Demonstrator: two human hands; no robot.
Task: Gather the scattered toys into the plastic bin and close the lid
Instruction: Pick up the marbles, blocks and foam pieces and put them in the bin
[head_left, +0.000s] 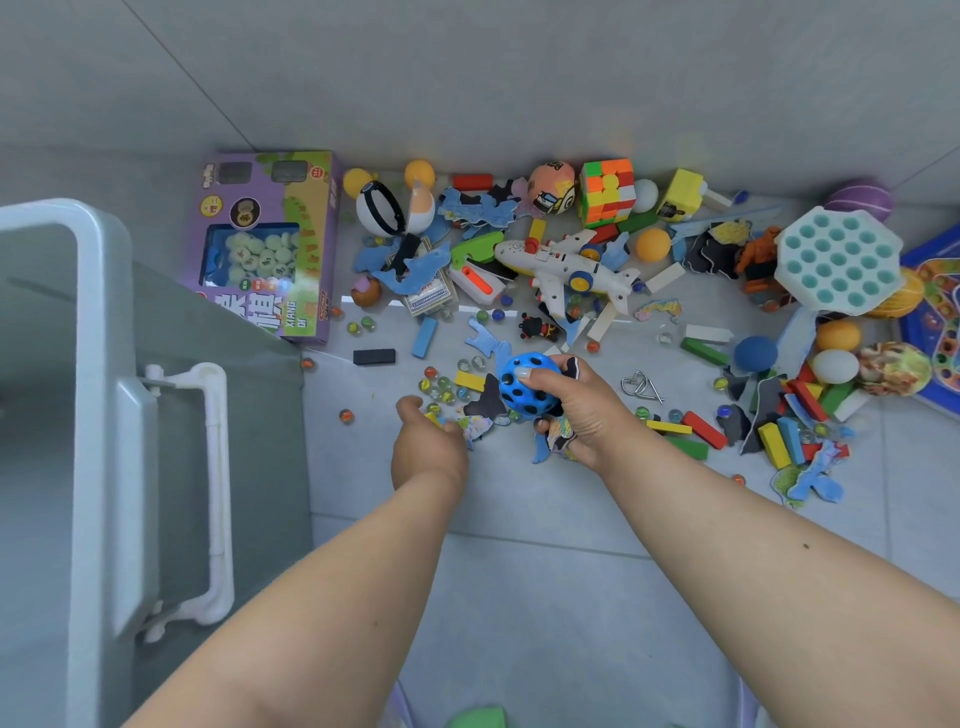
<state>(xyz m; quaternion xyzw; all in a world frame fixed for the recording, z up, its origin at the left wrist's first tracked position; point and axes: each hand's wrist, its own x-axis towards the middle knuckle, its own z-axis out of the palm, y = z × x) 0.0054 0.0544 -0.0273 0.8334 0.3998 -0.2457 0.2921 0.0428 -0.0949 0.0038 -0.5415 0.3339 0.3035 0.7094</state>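
Observation:
My right hand (587, 415) grips a blue ball with black holes (524, 387) together with a few flat puzzle pieces, just above the floor. My left hand (428, 449) is down among marbles and puzzle pieces (478, 428), fingers curled on small pieces; what exactly it holds is hidden. The open plastic bin (98, 364) stands at the left, its white latch handle (215, 493) on the near side. Scattered toys cover the floor ahead: a toy airplane (566, 270), a puzzle cube (608, 192), coloured blocks (779, 441) and balls.
A purple chess-set box (265, 244) leans by the bin's far corner. A white and teal honeycomb tray (839, 262) and a blue game board (935, 317) lie at the right. A metal wire puzzle (641, 387) sits near my right hand. Grey tile floor (519, 571) lies under my arms.

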